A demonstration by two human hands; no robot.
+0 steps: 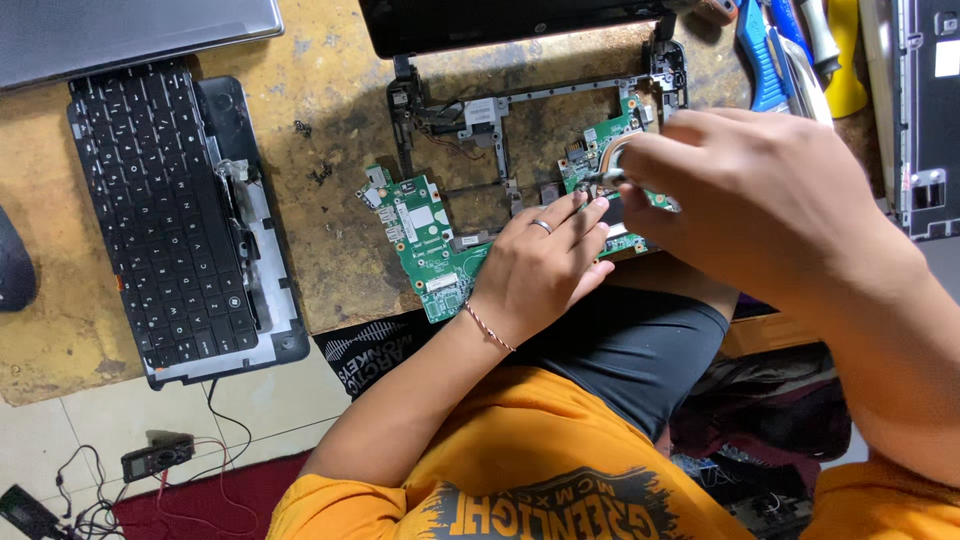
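On the worn brown workbench (330, 180), the left hand (545, 265) is pressing flat, fingers together, on the green circuit board (430, 240), which is lying at the bench's near edge inside a stripped black laptop frame (480, 110). The right hand (760, 200) is pinching what looks like a slim metal tool (607, 177) against the board; keeping it upright and the board pinned would help. A detached black keyboard (165, 210) is lying well apart.
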